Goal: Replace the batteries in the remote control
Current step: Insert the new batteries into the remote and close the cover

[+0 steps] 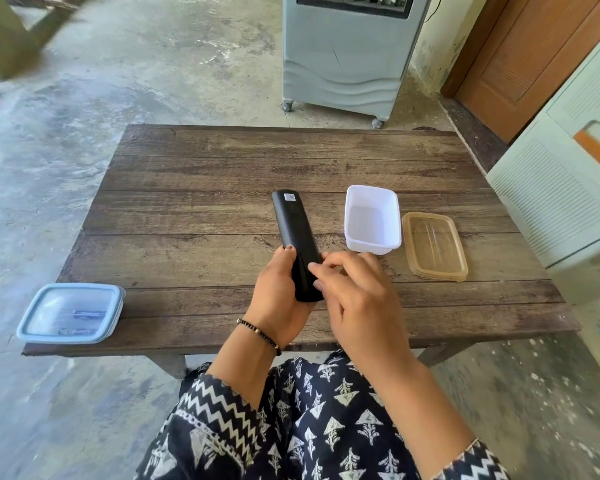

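Note:
A black remote control [294, 230] is held back side up above the wooden table [222, 174], a small white sticker near its far end. My left hand [278, 292] grips its near end from the left and below. My right hand [352, 292] rests its fingertips on the remote's near part from the right. A lidded blue container [70, 312] at the table's near left corner shows batteries inside through the clear lid.
An empty white tub [372, 220] stands right of the remote, with its translucent amber lid [434, 245] lying beside it. A grey air cooler [350, 53] on wheels stands beyond the table. A pale cabinet [568, 188] is at the right.

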Tool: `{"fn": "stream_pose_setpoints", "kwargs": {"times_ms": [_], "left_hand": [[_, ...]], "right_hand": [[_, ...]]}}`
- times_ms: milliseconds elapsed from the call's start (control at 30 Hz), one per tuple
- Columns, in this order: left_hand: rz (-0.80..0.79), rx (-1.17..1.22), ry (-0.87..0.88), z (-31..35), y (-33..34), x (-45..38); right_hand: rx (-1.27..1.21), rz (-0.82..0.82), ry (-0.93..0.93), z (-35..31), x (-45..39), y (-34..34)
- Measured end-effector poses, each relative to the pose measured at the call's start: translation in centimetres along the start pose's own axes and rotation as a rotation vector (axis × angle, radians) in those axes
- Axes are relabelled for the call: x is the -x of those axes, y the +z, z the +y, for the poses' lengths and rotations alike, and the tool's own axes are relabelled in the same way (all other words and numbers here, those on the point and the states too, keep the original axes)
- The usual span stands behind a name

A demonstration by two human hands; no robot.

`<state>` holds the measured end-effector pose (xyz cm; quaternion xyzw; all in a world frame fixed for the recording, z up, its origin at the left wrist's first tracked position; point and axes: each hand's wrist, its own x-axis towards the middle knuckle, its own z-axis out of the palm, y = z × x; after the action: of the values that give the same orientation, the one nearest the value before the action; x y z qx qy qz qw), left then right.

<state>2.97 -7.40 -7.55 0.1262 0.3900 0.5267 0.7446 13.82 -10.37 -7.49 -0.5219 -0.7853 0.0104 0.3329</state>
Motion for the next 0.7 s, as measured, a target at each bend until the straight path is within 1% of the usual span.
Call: {"fn": "stream_pose_setpoints", "kwargs": {"times_ms": [67,200,333,533,700], "left_hand": [[0.018,-0.062,0.036,-0.1,0.3,0.1],[0.013,-0.113,0.071,-0.2,0.4,0.1],[-0.005,-0.108,0.108,-0.2,0.1,0.1],[-0.031,-0.061,0.109,-0.4,0.1,0.2],[0.005,-0.102,0.124,-0.8,0.2,0.1]], "right_hand": [[0.050,-0.015,-0.034,0.0,0.1,0.2],[0.090,-0.024,-0.037,-0.1,0.5,0.6],[0.029,-0.050,-0.002,-0.3,0.7,0.6],[-0.084,-0.011,0.134,-1.2,0.8,0.3],[-0.183,0.033,0.286,-2.1,0.5,0.1]]}}
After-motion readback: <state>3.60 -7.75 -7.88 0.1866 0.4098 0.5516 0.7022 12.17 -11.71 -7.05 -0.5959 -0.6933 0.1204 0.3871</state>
